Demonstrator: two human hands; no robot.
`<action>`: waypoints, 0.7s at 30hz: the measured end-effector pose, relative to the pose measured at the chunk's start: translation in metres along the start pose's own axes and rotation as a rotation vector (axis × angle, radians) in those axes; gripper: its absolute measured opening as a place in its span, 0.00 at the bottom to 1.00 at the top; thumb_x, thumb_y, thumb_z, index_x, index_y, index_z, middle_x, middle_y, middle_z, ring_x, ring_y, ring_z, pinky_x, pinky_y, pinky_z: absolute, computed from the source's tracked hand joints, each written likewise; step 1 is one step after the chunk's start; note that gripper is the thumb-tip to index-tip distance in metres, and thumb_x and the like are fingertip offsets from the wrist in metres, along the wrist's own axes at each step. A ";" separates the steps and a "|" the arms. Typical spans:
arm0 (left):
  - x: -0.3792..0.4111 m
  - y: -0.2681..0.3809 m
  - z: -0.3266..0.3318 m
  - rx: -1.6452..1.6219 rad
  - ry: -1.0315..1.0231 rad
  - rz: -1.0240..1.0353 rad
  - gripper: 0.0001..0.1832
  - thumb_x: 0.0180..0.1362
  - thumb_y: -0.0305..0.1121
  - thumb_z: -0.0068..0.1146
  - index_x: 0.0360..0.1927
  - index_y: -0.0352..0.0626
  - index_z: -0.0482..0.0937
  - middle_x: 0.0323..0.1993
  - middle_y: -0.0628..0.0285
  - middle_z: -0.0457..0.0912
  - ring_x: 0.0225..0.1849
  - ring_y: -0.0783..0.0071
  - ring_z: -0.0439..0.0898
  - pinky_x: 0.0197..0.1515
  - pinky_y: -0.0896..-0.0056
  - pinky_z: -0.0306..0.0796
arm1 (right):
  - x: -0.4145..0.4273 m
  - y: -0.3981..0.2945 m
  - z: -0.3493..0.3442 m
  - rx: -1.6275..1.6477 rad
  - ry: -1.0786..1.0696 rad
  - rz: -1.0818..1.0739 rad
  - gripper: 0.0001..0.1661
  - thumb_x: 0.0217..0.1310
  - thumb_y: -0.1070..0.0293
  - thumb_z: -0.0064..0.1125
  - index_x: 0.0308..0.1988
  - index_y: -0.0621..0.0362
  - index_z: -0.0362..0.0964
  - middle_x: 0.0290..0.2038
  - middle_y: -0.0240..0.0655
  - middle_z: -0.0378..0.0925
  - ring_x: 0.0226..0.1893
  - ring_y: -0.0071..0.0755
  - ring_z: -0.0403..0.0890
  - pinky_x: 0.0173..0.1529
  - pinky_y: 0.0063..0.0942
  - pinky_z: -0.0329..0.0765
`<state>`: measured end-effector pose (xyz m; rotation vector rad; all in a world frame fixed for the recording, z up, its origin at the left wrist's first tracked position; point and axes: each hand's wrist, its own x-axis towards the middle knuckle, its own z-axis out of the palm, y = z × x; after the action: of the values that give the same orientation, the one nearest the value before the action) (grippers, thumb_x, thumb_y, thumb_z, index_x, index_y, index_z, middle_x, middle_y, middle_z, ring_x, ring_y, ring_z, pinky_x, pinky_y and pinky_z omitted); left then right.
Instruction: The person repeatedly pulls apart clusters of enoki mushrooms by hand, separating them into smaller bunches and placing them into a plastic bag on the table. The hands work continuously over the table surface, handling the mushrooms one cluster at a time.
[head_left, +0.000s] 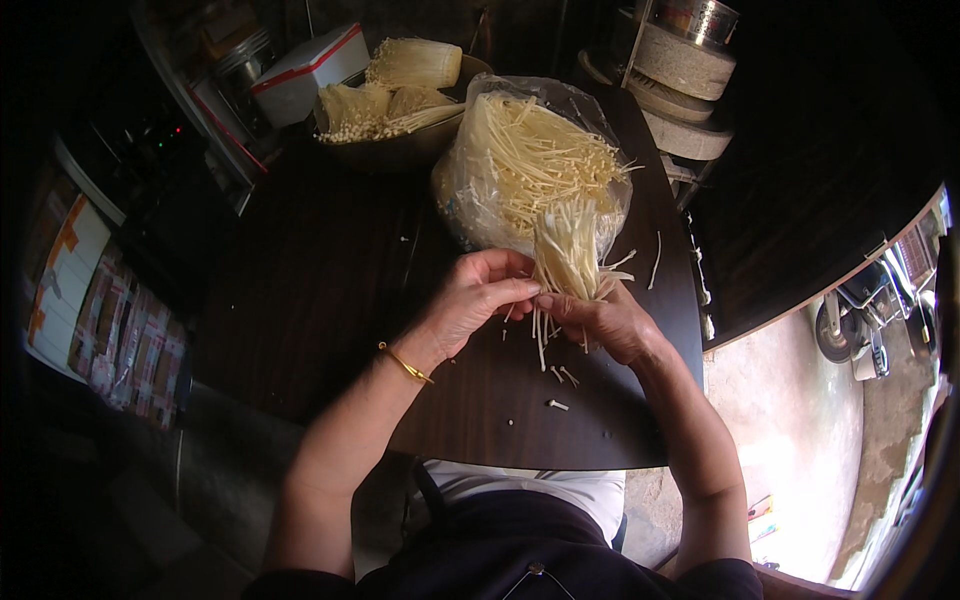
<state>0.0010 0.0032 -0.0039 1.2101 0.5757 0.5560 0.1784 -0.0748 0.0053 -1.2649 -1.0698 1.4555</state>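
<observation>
My right hand (604, 319) grips a bunch of enoki mushrooms (570, 251), with the stems fanned upward and a few strands hanging below. My left hand (487, 292) meets it from the side, thumb and fingertips pinched at the bunch's lower left edge. Whether a strand is caught between those fingertips is too small to tell. Right behind the bunch stands a clear plastic bag (461, 184) filled with loose enoki strands (551, 154). Farther back on the left, a wide metal basin (386, 154) holds whole enoki clumps (416, 64).
Loose mushroom bits (557, 405) lie scattered on the dark wooden table (322, 300). Behind the basin is a white foam box (311, 75) with red tape. Round stone slabs (682, 64) are stacked at the back right. Taped cartons (135, 337) sit at the left.
</observation>
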 end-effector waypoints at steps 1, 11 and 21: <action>0.000 0.001 0.000 0.000 0.013 -0.009 0.07 0.55 0.28 0.57 0.38 0.40 0.77 0.29 0.68 0.78 0.28 0.84 0.74 0.34 0.83 0.70 | 0.001 0.002 -0.001 0.009 0.010 0.007 0.13 0.53 0.61 0.64 0.33 0.57 0.73 0.18 0.24 0.67 0.16 0.18 0.64 0.20 0.18 0.58; -0.001 0.003 0.000 -0.005 -0.018 -0.077 0.08 0.55 0.27 0.56 0.38 0.39 0.78 0.27 0.70 0.77 0.27 0.86 0.74 0.34 0.83 0.70 | 0.006 0.006 -0.030 0.275 0.031 -0.182 0.12 0.61 0.61 0.52 0.39 0.59 0.70 0.25 0.29 0.72 0.23 0.22 0.72 0.27 0.19 0.69; 0.000 0.004 0.005 -0.009 0.046 -0.075 0.08 0.56 0.30 0.58 0.39 0.40 0.78 0.27 0.69 0.78 0.27 0.87 0.75 0.33 0.84 0.71 | 0.001 -0.007 -0.041 0.550 0.052 -0.235 0.14 0.61 0.61 0.50 0.40 0.61 0.67 0.32 0.33 0.73 0.29 0.29 0.75 0.32 0.22 0.73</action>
<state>0.0038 0.0010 0.0008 1.1650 0.6545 0.5240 0.2197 -0.0699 0.0080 -0.7535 -0.6856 1.3968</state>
